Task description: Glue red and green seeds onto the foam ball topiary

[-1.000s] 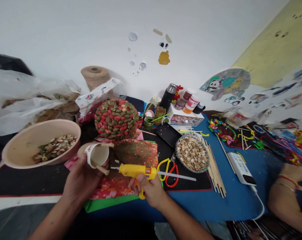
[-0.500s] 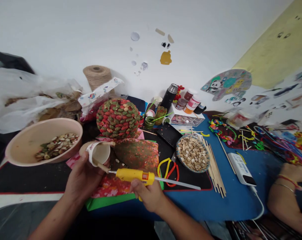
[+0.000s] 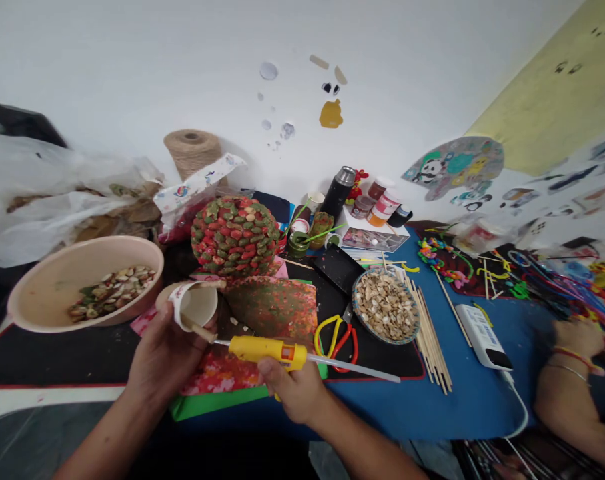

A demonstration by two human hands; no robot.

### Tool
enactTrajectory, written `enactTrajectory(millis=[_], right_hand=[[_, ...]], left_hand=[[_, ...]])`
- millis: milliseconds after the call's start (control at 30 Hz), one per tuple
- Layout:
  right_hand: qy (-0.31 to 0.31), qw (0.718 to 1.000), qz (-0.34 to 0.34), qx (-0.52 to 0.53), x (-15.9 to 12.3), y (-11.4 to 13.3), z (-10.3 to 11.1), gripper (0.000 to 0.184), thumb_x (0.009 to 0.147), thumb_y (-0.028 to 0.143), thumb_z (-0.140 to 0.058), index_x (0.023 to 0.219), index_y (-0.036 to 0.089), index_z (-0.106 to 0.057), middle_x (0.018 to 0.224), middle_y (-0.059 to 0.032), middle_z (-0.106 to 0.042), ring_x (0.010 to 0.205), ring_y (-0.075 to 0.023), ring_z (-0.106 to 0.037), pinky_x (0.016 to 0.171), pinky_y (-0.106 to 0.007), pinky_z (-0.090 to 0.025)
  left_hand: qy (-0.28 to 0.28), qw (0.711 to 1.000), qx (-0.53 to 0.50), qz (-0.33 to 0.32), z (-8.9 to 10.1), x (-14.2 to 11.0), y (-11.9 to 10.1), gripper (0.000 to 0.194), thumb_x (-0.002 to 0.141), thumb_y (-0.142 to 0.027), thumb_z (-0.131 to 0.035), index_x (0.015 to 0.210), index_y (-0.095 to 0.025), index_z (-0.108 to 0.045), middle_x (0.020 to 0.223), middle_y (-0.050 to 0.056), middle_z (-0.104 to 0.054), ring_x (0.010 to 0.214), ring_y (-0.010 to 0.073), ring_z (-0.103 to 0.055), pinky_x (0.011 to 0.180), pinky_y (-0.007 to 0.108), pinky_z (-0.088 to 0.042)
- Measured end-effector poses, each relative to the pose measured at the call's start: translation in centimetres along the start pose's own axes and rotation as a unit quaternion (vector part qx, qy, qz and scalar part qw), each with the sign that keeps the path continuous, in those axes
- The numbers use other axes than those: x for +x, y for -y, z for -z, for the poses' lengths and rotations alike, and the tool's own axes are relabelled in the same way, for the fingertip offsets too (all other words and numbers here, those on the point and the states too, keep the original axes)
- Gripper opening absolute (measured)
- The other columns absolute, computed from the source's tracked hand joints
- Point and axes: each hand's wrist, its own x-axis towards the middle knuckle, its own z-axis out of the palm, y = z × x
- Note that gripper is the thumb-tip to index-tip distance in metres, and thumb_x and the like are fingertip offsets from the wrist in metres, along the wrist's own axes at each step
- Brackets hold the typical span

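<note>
My left hand (image 3: 165,353) grips a white paper cup (image 3: 198,305) tilted on its side, its mouth facing right. Tan pieces (image 3: 201,331) sit along the cup's outside; what they are made of is hard to tell. My right hand (image 3: 297,390) is closed around a yellow hot glue gun (image 3: 267,351), with a long clear glue stick (image 3: 357,369) sticking out of its back. The gun's nozzle points left and meets the end of the lower tan piece. Beneath both hands lies a red and green paint-stained sheet (image 3: 277,307).
A pink basin (image 3: 37,287) of shells stands left; a red and green ball (image 3: 235,237) sits behind the cup. Scissors (image 3: 335,340), a bowl of shell pieces (image 3: 386,307), wooden sticks (image 3: 432,340) and a power strip (image 3: 482,337) lie right. Another person's arm (image 3: 567,393) rests far right.
The view has shifted very slightly. My hands, the cup and the glue gun keep almost the same positions, with the nozzle still at the lower tan piece.
</note>
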Motion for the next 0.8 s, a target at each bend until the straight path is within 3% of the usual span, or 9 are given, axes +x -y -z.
enactTrajectory(millis=[133, 400, 667, 800], right_hand=[[-0.012, 0.998, 0.004, 0.062, 0.2, 0.5, -0.1, 0.08, 0.104, 0.099, -0.049, 0.071, 0.026, -0.058, 0.056, 0.0034, -0.047, 0.057, -0.0175, -0.053, 0.05, -0.026, -0.043], [-0.008, 0.997, 0.024, 0.076, 0.5, 0.1, -0.3, 0.075, 0.106, 0.094, -0.053, 0.08, 0.025, -0.07, 0.061, 0.0017, -0.052, 0.067, -0.0215, -0.063, 0.059, -0.028, -0.055], [-0.014, 0.997, 0.015, 0.08, 1.6, 0.1, -0.2, 0.078, 0.103, 0.098, -0.054, 0.074, 0.026, -0.069, 0.063, 0.0001, -0.055, 0.068, -0.0221, -0.065, 0.059, -0.029, -0.055], [-0.014, 0.996, 0.031, 0.079, 2.4, -0.1, 0.3, 0.076, 0.105, 0.094, -0.057, 0.083, 0.024, -0.076, 0.063, -0.0001, -0.057, 0.063, -0.0212, -0.062, 0.055, -0.03, -0.052]], left_hand=[[-0.004, 1.0, -0.003, -0.008, -0.2, -0.1, 0.1, 0.029, 0.104, -0.022, -0.074, 0.131, -0.032, -0.079, 0.131, 0.004, -0.091, 0.109, 0.0287, -0.09, 0.089, 0.038, -0.077], [-0.03, 0.999, 0.003, -0.027, -1.6, -0.4, 0.1, 0.024, 0.108, -0.022, -0.068, 0.127, -0.029, -0.079, 0.124, 0.004, -0.093, 0.102, 0.0278, -0.091, 0.083, 0.039, -0.078], [-0.042, 0.998, 0.016, -0.04, -3.3, -0.7, 0.1, 0.025, 0.114, -0.022, -0.057, 0.124, -0.026, -0.08, 0.128, 0.006, -0.092, 0.098, 0.0267, -0.091, 0.077, 0.039, -0.079], [-0.053, 0.998, 0.021, -0.03, -3.9, -0.6, -0.1, 0.03, 0.116, -0.023, -0.053, 0.127, -0.025, -0.081, 0.125, 0.006, -0.093, 0.092, 0.0289, -0.091, 0.072, 0.04, -0.079]])
